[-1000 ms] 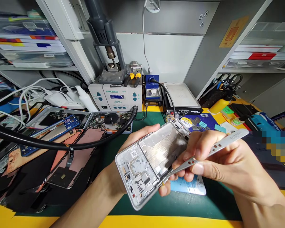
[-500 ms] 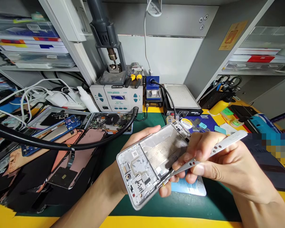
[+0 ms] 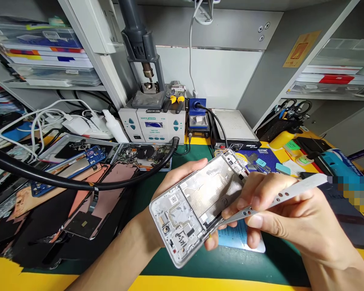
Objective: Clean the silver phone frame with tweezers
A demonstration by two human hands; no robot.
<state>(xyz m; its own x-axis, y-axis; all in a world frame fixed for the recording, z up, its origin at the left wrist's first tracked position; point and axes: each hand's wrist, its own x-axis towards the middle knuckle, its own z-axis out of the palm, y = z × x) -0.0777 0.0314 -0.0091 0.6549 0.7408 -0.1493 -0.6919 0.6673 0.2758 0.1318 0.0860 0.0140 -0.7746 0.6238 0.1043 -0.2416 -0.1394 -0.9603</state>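
In left hand (image 3: pixel 172 182): bare silver phone frame (image 3: pixel 197 206)

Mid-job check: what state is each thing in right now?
Phone frame: opened, insides bare, held tilted above the mat.
Left hand: gripping the frame from behind.
Right hand: pinching the tweezers.
Tweezers: tips down at the frame's lower edge.
Hot-air gun: parked in its stand.

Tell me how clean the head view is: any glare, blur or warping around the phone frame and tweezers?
Head view: even light, phone frame and tweezers sharp, faint sheen on the frame's metal plate; shelves bow near the edges, wide-lens warp; a pixelated patch masks the right side.
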